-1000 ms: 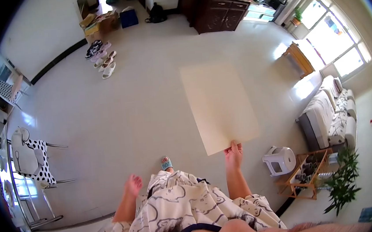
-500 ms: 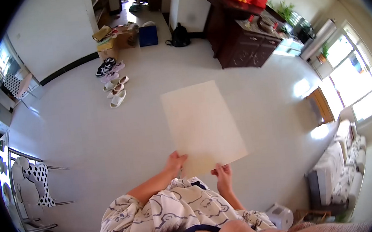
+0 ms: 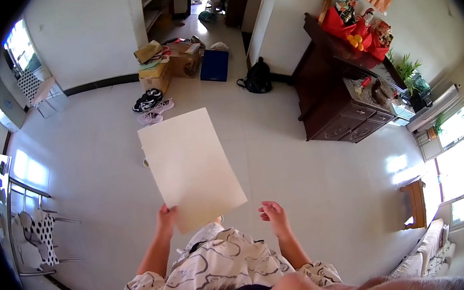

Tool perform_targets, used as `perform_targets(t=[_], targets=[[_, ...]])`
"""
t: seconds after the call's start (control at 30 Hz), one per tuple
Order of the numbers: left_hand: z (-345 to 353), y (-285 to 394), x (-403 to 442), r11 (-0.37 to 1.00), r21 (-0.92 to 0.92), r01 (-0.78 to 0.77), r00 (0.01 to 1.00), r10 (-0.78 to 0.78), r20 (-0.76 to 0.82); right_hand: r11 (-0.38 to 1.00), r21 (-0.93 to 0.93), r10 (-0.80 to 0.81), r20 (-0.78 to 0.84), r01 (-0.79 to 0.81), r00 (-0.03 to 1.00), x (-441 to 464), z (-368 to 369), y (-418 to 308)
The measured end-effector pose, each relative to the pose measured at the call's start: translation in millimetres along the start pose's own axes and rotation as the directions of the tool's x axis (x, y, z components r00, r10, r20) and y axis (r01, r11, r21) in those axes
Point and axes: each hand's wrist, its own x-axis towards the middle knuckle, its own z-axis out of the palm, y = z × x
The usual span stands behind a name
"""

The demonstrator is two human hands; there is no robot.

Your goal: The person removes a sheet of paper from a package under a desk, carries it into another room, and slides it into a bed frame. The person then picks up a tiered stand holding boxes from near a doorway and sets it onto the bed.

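A large, plain cream sheet of paper or thin board [image 3: 192, 168] is held out in front of my body, tilted, with its far edge partly over the shoes. My left hand [image 3: 165, 221] grips it near the lower left corner, fingers closed on the edge. To the right of the sheet and apart from it, my right hand [image 3: 274, 216] hangs in the air with loosely bent fingers and nothing in them. Beneath both hands is my cream patterned shirt [image 3: 225, 261].
Shoes [image 3: 148, 100] and cardboard boxes [image 3: 155, 77] stand ahead on the left, beside a blue box [image 3: 214, 65]. A black backpack [image 3: 257, 76] leans by the wall. On the right are a dark wooden cabinet [image 3: 331, 117], a wooden stool [image 3: 414, 205] and a sofa [image 3: 423, 252]. Spotted chairs [image 3: 46, 238] are left.
My right hand has let go of the sheet and moved away from it. The sheet, still in my left hand, has shifted left. The camera view has turned, showing more of the cabinet wall.
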Motion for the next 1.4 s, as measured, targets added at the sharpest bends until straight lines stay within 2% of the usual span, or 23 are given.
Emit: perform_targets(t=[0.07, 0.13, 0.2, 0.27, 0.33, 0.37, 0.43, 0.47, 0.53, 0.63, 0.67, 0.73, 0.83, 0.87, 0.9, 0.97, 1.0, 1.1, 1.17, 1.23, 1.3, 1.37, 1.4], targets=[[22.2, 13.7, 54.7, 0.998, 0.062, 0.022, 0.999, -0.025, 0.048, 0.998, 0.054, 0.039, -0.11, -0.033, 0.993, 41.5, -12.2, -8.3], [57.4, 23.7, 89.9, 0.994, 0.114, -0.001, 0.993, -0.012, 0.12, 0.994, 0.07, 0.089, -0.131, -0.081, 0.987, 70.8, -23.3, -29.6], [105.0, 61.4, 123.1, 0.982, 0.167, 0.086, 0.971, -0.12, 0.207, 0.992, 0.072, 0.119, -0.181, -0.108, 0.976, 98.9, -36.1, -57.4], [154.2, 76.5, 161.0, 0.961, 0.247, 0.125, 0.963, -0.178, 0.205, 0.992, 0.074, 0.12, -0.24, -0.105, 0.963, 124.1, -49.6, -74.0], [197.2, 97.5, 192.6, 0.947, 0.319, 0.037, 0.93, -0.15, 0.336, 0.991, 0.12, 0.097, -0.332, -0.06, 0.938, 161.3, -63.9, -90.1], [218.1, 104.2, 208.7, 0.945, 0.326, 0.039, 0.929, -0.154, 0.336, 0.99, 0.135, 0.08, -0.37, -0.031, 0.926, 179.4, -71.3, -98.5], [262.8, 116.2, 249.4, 0.958, 0.285, 0.037, 0.854, -0.178, 0.489, 0.987, 0.153, 0.034, -0.454, 0.041, 0.89, 224.1, -90.0, -114.3], [281.0, 117.6, 270.8, 0.959, 0.282, 0.038, 0.854, -0.177, 0.489, 0.988, 0.151, 0.033, -0.453, 0.041, 0.891, 247.9, -97.5, -121.8], [314.5, 127.1, 315.1, 0.96, 0.242, -0.14, 0.809, -0.03, 0.587, 0.998, 0.038, -0.017, -0.587, 0.049, 0.809, 299.9, -111.2, -142.8], [348.4, 144.9, 378.0, 0.937, 0.255, -0.238, 0.815, 0.05, 0.577, 0.999, -0.001, -0.041, -0.499, 0.047, 0.866, 391.1, -128.9, -180.0], [351.9, 159.1, 393.2, 0.935, 0.272, -0.228, 0.829, 0.04, 0.558, 0.999, 0.008, -0.026, -0.481, 0.034, 0.877, 419.0, -128.0, -193.7], [363.0, 179.7, 420.3, 0.951, 0.248, -0.182, 0.87, 0.038, 0.492, 0.995, -0.021, -0.102, -0.283, 0.1, 0.954, 474.0, -133.4, -220.2], [359.4, 178.0, 482.3, 0.972, 0.205, -0.117, 0.907, 0.021, 0.421, 0.987, -0.036, -0.16, -0.133, 0.157, 0.978, 559.7, -130.0, -255.0], [360.8, 209.1, 494.2, 0.918, 0.381, -0.105, 0.917, -0.058, 0.393, 0.977, -0.124, -0.199, -0.206, 0.176, 0.958, 592.5, -122.2, -267.4], [357.1, 207.1, 514.1, 0.924, 0.37, -0.097, 0.922, -0.056, 0.382, 0.975, -0.137, -0.2, -0.192, 0.175, 0.961, 621.4, -118.3, -275.6], [350.7, 200.8, 557.7, 0.958, 0.233, -0.167, 0.941, 0.084, 0.328, 0.921, -0.323, -0.252, -0.061, 0.219, 0.966, 677.3, -95.2, -306.0], [351.7, 200.4, 578.6, 0.958, 0.229, -0.171, 0.943, 0.092, 0.319, 0.961, -0.244, -0.131, 0.013, 0.13, 0.991, 696.9, -81.5, -327.2], [354.0, 219.8, 637.8, 0.953, 0.201, -0.228, 0.949, 0.171, 0.264, 0.915, -0.359, -0.151, 0.115, 0.183, 0.982, 772.8, -52.4, -359.4], [355.6, 235.4, 685.8, 0.942, 0.297, -0.155, 0.971, 0.091, 0.219, 0.925, -0.337, -0.157, 0.087, 0.177, 0.984, 814.5, -33.1, -372.5], [368.5, 261.1, 740.6, 0.954, 0.286, -0.087, 0.984, 0.037, 0.174, 0.928, -0.341, -0.138, 0.067, 0.153, 0.988, 854.6, -25.8, -396.9], [377.2, 292.6, 773.6, 0.953, 0.302, -0.008, 0.992, -0.03, 0.122, 0.914, -0.335, -0.237, 0.017, 0.229, 0.971, 887.7, -13.7, -422.4], [385.1, 331.6, 811.3, 0.996, 0.073, -0.06, 0.997, 0.063, -0.044, 0.968, -0.212, -0.155, -0.069, 0.138, 0.986, 916.7, -2.5, -455.1], [386.8, 349.9, 823.7, 0.994, 0.085, -0.063, 0.996, 0.068, -0.051, 0.982, -0.141, -0.139, -0.1, 0.125, 0.985, 932.4, 1.9, -467.5]])
